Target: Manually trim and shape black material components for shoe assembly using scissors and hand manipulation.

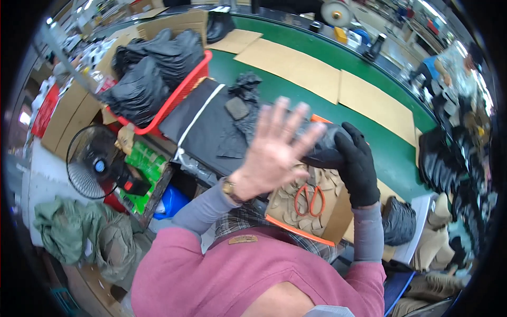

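My left hand [277,150], bare and a little blurred, is raised with its fingers spread and nothing in it. Just right of it, my right hand [356,166] in a black glove grips a dark, smooth piece that looks like a black shoe [323,150]; the left fingers hide part of it. Below both hands sits a cardboard box [338,214] with an orange rim. Orange-handled scissors [310,201] lie in it on beige scraps [285,207]. A small grey block [237,108] rests on crumpled black sheeting [247,87] beyond my left hand.
At the left, a red basket [182,95] holds black plastic bags [150,68]. A fan [95,164] stands nearer. Cardboard sheets [290,68] lie along the green bench [369,127]. Black shoes [443,158] and beige shoe forms [435,232] are at the right. Another person [449,74] is at far right.
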A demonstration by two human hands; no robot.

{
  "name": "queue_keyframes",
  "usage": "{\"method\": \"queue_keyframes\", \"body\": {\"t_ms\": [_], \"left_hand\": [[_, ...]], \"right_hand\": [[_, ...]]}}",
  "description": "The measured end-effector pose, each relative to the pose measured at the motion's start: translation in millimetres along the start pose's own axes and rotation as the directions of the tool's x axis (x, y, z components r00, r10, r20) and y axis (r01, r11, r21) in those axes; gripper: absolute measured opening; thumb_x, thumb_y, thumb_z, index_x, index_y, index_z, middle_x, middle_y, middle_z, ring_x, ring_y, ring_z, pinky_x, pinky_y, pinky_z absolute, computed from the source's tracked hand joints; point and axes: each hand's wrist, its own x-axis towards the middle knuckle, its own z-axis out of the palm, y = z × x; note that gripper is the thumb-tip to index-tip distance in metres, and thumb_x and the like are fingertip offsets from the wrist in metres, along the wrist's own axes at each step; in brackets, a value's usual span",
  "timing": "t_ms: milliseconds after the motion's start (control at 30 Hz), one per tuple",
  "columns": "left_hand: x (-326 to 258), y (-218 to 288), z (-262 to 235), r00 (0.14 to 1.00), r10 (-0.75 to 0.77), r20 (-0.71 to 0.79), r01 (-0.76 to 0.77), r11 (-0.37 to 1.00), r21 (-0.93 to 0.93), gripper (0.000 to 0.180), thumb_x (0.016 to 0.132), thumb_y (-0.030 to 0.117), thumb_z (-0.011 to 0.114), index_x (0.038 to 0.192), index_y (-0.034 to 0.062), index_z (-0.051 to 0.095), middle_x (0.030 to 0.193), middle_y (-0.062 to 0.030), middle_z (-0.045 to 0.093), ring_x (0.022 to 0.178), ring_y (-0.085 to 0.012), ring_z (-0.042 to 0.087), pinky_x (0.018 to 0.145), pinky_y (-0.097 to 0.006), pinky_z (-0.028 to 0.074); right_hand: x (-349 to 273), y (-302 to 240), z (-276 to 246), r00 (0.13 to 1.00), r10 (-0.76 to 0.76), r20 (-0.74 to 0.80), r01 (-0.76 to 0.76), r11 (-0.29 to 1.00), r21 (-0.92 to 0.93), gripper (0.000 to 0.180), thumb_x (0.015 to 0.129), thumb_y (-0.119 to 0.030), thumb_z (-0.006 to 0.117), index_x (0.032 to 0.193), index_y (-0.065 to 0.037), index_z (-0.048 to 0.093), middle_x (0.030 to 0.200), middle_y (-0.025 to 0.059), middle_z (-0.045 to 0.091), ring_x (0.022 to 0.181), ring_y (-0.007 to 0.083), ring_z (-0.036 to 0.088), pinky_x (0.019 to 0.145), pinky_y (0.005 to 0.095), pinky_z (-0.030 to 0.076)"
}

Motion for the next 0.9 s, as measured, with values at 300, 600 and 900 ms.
{"method": "queue_keyframes", "body": {"t_ms": [300,600,900], "left_hand": [[20,-22,-7,0.966,0.173,-0.190,-0.132,0.968,0.212,0.060,0.078,0.023,0.056,0.131,-0.0031,0.049,0.124,-0.0303,0.054,0.096,-0.0360,0.061,0.082,-0.045,0.050],[18,-279,-205,0.906,-0.359,-0.223,0.380,0.462,0.802,0.087,0.073,0.048,0.075,0.137,0.0058,0.036,0.108,-0.0184,0.063,0.092,-0.0336,0.066,0.079,-0.045,0.052],[-107,-423,-206,0.467,-0.859,0.212,0.516,0.459,0.723,0.081,0.072,0.034,0.075,0.144,0.0237,0.038,0.129,-0.0164,0.058,0.121,-0.0313,0.055,0.101,-0.056,0.037]], "right_hand": [[21,-80,-14,0.974,0.209,0.083,-0.224,0.935,0.275,0.043,0.077,0.008,0.066,0.119,0.000,0.059,0.124,0.0173,0.058,0.113,0.0294,0.059,0.089,0.0344,0.050],[1,-36,-33,0.874,0.422,0.243,-0.419,0.396,0.817,0.050,0.099,-0.023,0.048,0.142,0.001,0.036,0.117,0.0170,0.059,0.100,0.0226,0.059,0.084,0.0352,0.049],[-10,-5,-26,0.882,0.416,0.221,-0.406,0.434,0.804,0.051,0.100,-0.030,0.049,0.138,0.001,0.039,0.103,0.0127,0.061,0.081,0.0188,0.056,0.070,0.0303,0.045]]}}
